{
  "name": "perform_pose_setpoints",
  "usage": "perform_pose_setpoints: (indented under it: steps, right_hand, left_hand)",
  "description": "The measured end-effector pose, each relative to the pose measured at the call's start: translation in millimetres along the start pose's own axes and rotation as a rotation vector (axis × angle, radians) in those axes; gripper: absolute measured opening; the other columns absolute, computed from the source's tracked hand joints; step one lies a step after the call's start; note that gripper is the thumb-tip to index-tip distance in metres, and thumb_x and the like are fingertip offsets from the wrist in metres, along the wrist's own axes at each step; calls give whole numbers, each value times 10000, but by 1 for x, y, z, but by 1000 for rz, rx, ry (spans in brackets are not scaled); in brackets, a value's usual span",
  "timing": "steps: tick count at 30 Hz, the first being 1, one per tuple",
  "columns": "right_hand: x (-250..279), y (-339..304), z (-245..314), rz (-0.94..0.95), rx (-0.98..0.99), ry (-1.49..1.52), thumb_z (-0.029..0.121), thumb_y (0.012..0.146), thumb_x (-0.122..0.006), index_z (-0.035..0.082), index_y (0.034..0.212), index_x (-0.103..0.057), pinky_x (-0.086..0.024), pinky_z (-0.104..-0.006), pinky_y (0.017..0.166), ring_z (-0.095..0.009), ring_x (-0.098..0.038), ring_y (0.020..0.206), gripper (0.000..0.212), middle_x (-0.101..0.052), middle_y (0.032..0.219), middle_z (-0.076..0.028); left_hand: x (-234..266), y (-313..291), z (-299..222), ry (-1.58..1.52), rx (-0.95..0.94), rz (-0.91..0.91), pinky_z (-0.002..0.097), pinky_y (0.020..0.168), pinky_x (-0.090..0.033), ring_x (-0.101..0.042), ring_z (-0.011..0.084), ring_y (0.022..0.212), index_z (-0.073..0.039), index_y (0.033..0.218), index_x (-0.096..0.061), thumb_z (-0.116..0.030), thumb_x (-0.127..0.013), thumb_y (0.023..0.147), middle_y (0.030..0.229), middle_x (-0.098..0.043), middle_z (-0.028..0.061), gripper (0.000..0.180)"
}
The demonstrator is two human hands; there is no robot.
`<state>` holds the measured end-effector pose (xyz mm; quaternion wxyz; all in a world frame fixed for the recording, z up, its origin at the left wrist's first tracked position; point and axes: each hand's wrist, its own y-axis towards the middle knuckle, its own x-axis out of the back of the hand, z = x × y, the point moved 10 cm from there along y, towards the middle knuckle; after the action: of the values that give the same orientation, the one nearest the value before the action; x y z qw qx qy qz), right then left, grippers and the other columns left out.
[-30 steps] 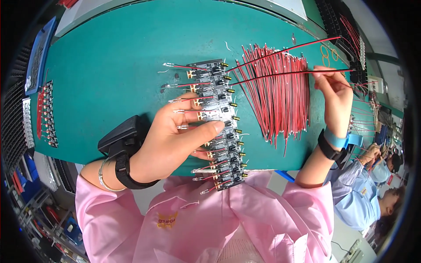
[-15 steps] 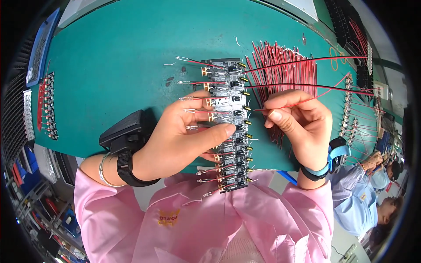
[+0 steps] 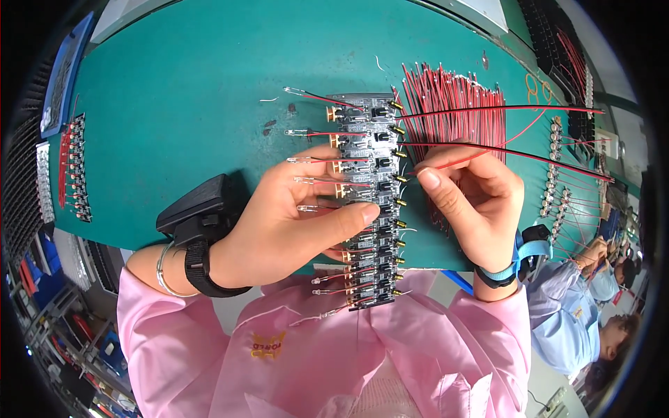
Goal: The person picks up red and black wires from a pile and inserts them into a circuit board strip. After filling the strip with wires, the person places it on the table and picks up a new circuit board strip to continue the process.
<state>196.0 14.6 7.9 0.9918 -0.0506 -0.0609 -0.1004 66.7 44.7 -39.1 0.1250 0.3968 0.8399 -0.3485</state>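
Observation:
My left hand point(image 3: 296, 216) grips a long strip of small circuit boards point(image 3: 359, 157), thumb on its face and fingers behind it. Small clear LEDs on red and black leads stick out from the strip's left side, and little yellow-green cylindrical parts line its right edge. Two red-black wires point(image 3: 502, 109) run from the upper boards off to the right. My right hand point(image 3: 474, 195) is closed, thumb against forefinger, on a thin red wire whose tip is close to the strip's right edge. Whether the tip touches the board, I cannot tell.
A thick bundle of red and black wires point(image 3: 456, 104) lies on the green mat point(image 3: 188, 90) behind my right hand. Finished-looking strips point(image 3: 77, 167) lie far left, others point(image 3: 554, 167) at right. A blue tray point(image 3: 66, 76) stands far left. A co-worker point(image 3: 571, 313) sits at the right.
My right hand has moved slightly left, bringing the wire's tip closer to the strip's edge. The strip has shifted a little to the right, and the two long wires have swung slightly downward.

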Motion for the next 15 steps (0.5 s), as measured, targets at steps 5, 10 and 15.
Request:
perform_pose_setpoints:
  steps: [5,10,15]
  right_hand:
    - [-1,0,11,0,108,-67,-41,751,-621,-38,837,-575,-382,-177,555,-53,-466,610,97,-553,715,-29]
    - [-4,0,15,-3,168,-141,-73,753,-580,-51,826,-564,-370,-194,545,-82,-465,627,79,-542,758,-55]
    - [-6,-1,16,-4,210,-157,-85,755,-564,-59,825,-559,-360,-204,542,-93,-460,635,75,-537,775,-67]
  left_hand:
    - [-3,-1,2,2,43,39,195,625,-495,-560,86,849,-11,1058,-528,-21,-608,778,1020,-549,23,291]
    - [-4,-1,-2,-16,-7,55,204,678,-476,-542,87,879,-9,1074,-521,-18,-618,770,1016,-553,17,320]
    - [-5,-1,-2,3,0,72,205,696,-469,-539,88,880,-8,1079,-517,-20,-620,769,1004,-558,12,327]
